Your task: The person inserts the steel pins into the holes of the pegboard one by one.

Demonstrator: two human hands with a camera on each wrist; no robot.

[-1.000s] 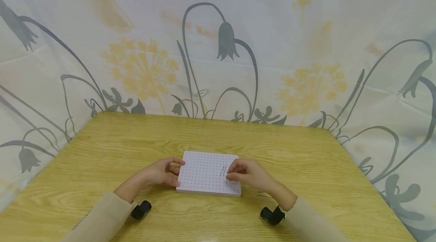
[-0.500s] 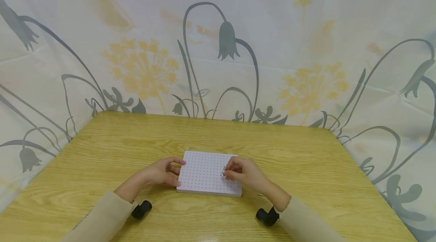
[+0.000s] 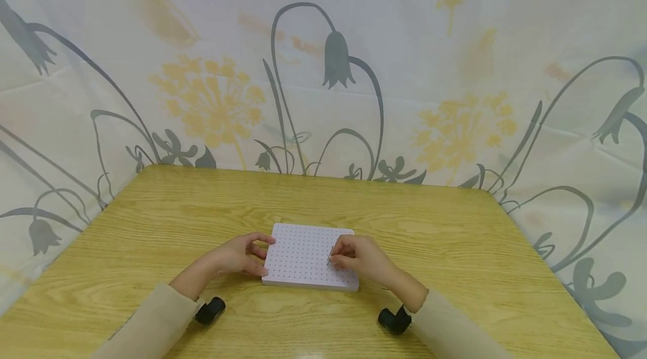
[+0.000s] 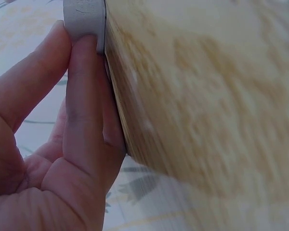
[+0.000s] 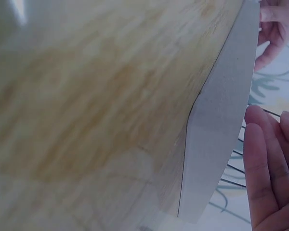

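Note:
A white board (image 3: 298, 255) with a grid of small holes lies on the table. My left hand (image 3: 237, 255) steadies its left edge, thumb at the near corner and another finger farther up. In the left wrist view the fingers (image 4: 82, 106) lie fairly straight against the board's side (image 4: 84, 19). My right hand (image 3: 361, 258) is over the board's right part, thumb and fingertips pinching a thin dark pin (image 3: 329, 258). Several similar pins (image 5: 236, 169) stick up from the board beside the fingers in the right wrist view; from the head, the hand hides them.
The wood-grain table (image 3: 212, 201) extends around the board. A thin dark pin (image 3: 386, 289) lies beside the right forearm, mostly hidden by it. Black wrist cameras (image 3: 210, 310) hang under both sleeves. A flower-printed cloth (image 3: 303, 95) hangs behind the table.
My right hand has moved a little left over the board with its pin, lower in the last half second. Standing pins seen earlier are now covered by it. My left hand stays put.

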